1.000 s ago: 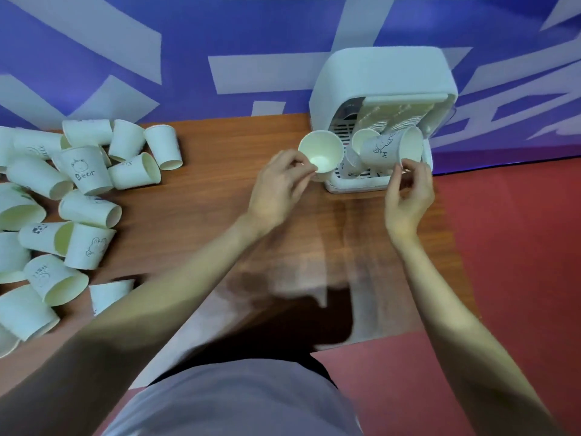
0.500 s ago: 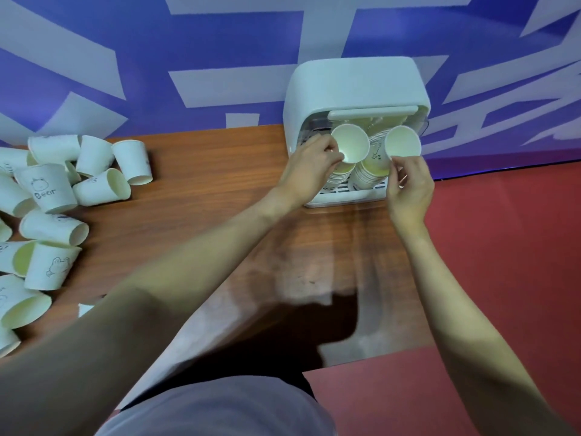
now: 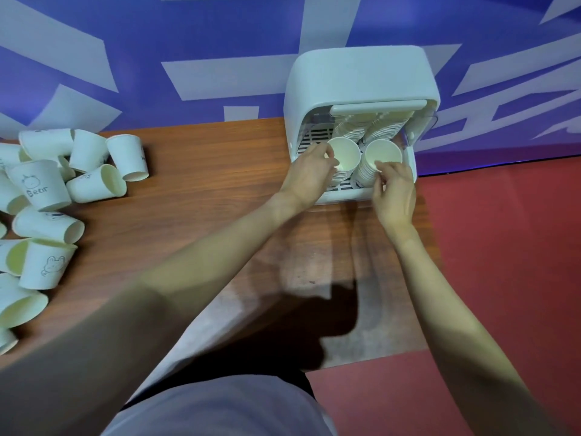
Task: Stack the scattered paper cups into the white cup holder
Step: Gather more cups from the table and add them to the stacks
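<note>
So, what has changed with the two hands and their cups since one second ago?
Both hands carried their cups into the white cup holder. The left hand now pinches its cup seated on the left front stack; the right hand pinches its cup on the right front stack. The scattered cups on the table stayed put.

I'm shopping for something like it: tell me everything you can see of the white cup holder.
The white cup holder is a boxy case with rounded corners, of what looks like smooth plastic. It stands at the far edge of the wooden table, by the blue wall. Its front is open, the clear flap raised under the top. Inside, a slotted tray carries stacks of paper cups. The left hand and right hand each pinch the top cup of a front stack.
</note>
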`<move>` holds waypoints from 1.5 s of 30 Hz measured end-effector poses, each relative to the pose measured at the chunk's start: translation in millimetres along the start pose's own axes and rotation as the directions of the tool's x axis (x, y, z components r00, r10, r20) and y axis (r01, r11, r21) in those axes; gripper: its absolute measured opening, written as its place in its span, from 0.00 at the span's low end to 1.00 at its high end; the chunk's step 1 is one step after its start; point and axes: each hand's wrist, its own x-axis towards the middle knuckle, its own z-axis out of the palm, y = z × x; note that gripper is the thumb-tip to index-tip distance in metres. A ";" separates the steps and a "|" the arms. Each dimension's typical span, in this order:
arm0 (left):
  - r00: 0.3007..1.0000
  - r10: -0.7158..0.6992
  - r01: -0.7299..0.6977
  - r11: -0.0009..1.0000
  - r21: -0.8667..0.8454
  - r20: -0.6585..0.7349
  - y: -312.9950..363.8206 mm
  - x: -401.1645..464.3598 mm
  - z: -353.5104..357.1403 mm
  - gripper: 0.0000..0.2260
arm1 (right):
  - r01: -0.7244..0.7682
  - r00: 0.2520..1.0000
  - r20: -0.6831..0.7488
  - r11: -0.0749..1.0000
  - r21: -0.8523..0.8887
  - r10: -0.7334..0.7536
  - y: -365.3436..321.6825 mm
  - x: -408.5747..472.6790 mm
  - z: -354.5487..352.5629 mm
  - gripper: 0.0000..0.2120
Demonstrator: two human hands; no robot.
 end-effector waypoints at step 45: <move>0.701 -0.664 0.703 0.706 0.093 -0.261 -254.5 -474.6 -149.6 0.12 | 0.138 0.595 0.756 0.961 0.240 -0.274 -346.7 -267.6 144.3 0.15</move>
